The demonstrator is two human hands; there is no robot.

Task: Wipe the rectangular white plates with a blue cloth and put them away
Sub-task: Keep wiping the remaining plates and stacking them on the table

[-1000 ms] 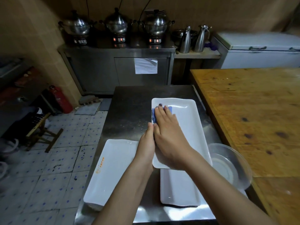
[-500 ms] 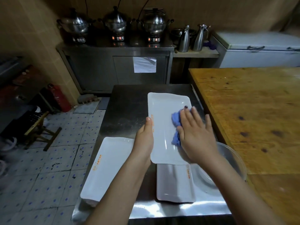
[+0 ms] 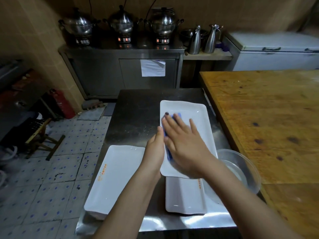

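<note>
**Wiping a white plate on the steel counter**

Presses the blue cloth [image 3: 178,115] onto the top plate [image 3: 198,121] with the right hand [image 3: 186,145], palm down, open, fingers straight and spread. Covers most of the cloth that way; only a blue strip past the fingertips and another beside the thumb in sight.

Meets the plate's left long rim with the left hand [image 3: 155,149], one finger straight along the edge. No telling whether the other fingers curl under the rim.

Finds that plate lengthwise toward the right edge of the counter [image 3: 138,118], about midway between far and near edges, near end lying over a second plate [image 3: 184,195]. Places the second plate at the near edge, orange lettering along its right rim.

Shows a third plate [image 3: 117,175] toward the near left corner, apart from the other two, orange lettering on its left rim.

Sets a clear bowl [image 3: 241,169] at the counter's right edge, just beside both overlapping plates and against the wooden table [image 3: 267,118].
</note>
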